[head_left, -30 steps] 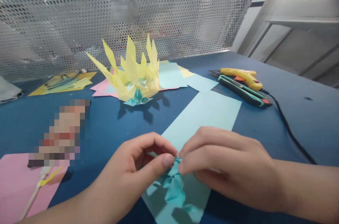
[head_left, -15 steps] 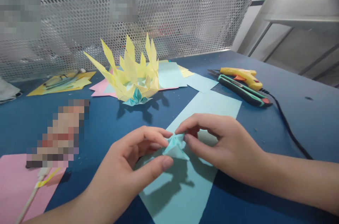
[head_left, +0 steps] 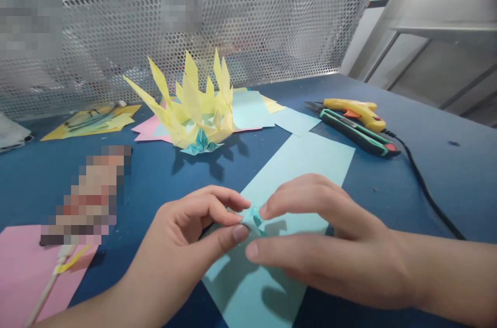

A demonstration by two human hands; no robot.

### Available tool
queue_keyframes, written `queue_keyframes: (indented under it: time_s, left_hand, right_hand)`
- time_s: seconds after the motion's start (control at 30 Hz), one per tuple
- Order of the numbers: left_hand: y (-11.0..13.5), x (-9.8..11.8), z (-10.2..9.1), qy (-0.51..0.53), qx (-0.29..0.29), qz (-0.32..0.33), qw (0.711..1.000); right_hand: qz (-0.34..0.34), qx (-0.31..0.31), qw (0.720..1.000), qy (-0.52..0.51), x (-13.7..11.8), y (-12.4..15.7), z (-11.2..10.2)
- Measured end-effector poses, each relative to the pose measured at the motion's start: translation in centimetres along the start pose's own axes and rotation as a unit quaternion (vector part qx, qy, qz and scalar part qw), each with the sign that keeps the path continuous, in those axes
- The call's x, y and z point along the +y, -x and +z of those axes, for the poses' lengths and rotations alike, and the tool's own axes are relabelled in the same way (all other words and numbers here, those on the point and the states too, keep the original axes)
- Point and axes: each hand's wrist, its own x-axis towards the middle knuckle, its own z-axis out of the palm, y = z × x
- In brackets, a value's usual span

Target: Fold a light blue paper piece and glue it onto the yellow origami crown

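Observation:
A small folded piece of light blue paper point(head_left: 253, 218) is pinched between the thumb and fingers of my left hand point(head_left: 190, 235). My right hand point(head_left: 330, 235) is beside it, thumb and fingers apart; a fingertip is at the folded paper's right edge, and whether it presses on it I cannot tell. Below both hands lies a light blue sheet point(head_left: 310, 157), with their shadows across it. Farther back stands a yellow folded-paper crown point(head_left: 190, 95) with tall points, a blue paper flower point(head_left: 202, 143) at its front.
At the right lie a yellow glue gun point(head_left: 355, 112) with a black cord and a green-black utility knife point(head_left: 357, 134). Coloured sheets point(head_left: 254, 108) spread behind the crown. A pink sheet point(head_left: 19, 266) and a white cable point(head_left: 42, 292) are at left. A perforated metal screen point(head_left: 272, 17) borders the back.
My left thumb has closed onto the folded paper. My right hand has loosened its pinch, its thumb dropping lower and toward the left. The folded paper has turned and sunk slightly.

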Motion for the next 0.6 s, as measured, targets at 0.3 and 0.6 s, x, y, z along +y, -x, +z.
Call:
queue_keyframes:
  time_s: [0.3, 0.6]
  left_hand:
    - [-0.13, 0.4, 0.07, -0.1, 0.001, 0.035, 0.994]
    - [0.34, -0.06, 0.11, -0.152, 0.002, 0.096, 0.984]
  right_hand:
    - [0.057, 0.026, 0.997, -0.038, 0.16, -0.22, 0.22]
    - [0.139, 0.001, 0.979, -0.151, -0.47, -0.52, 0.59]
